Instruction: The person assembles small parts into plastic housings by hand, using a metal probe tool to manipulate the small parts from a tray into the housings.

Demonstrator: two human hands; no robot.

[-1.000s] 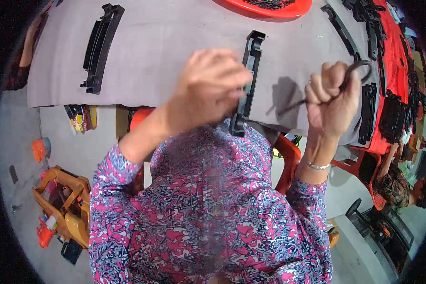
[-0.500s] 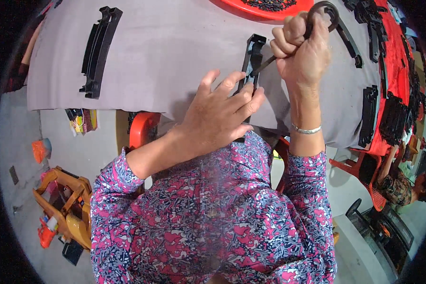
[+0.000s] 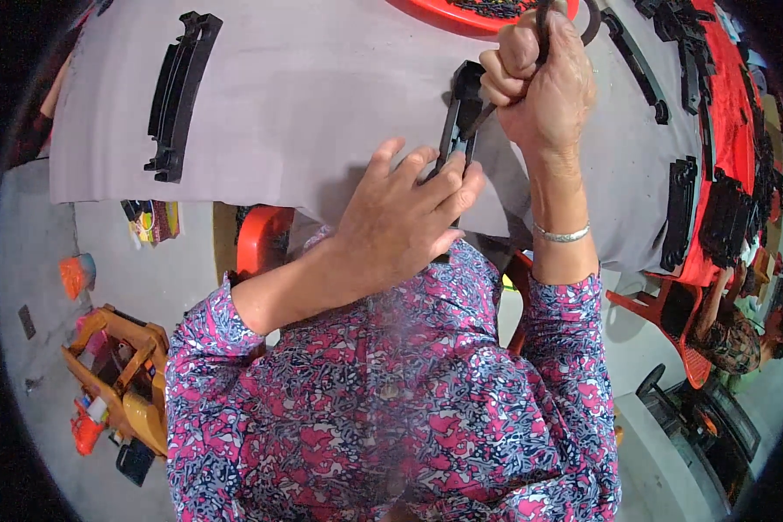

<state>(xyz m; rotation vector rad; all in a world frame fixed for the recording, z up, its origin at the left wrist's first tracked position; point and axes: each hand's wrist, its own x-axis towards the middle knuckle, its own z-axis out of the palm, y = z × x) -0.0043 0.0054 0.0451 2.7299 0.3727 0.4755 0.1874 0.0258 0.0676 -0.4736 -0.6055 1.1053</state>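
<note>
A long, narrow black plastic part lies at the near edge of the cloth-covered table, pointing away from me. My left hand reaches across and grips its near half, the fingers over its side and top. My right hand makes a fist around a dark tool with large loop handles, which looks like a pair of scissors. The tool's tip points down and left into the channel of the part, just beyond my left fingertips. My left hand hides the near end of the part.
A red basin of small black pieces stands at the far side. Similar black parts lie at the left, and another strip at the right. More are stacked on red cloth, with a person beyond a red chair.
My right hand and the scissors have moved slightly left and away from me, with the handles tilting. My left hand stays nearly in place on the black plastic part.
</note>
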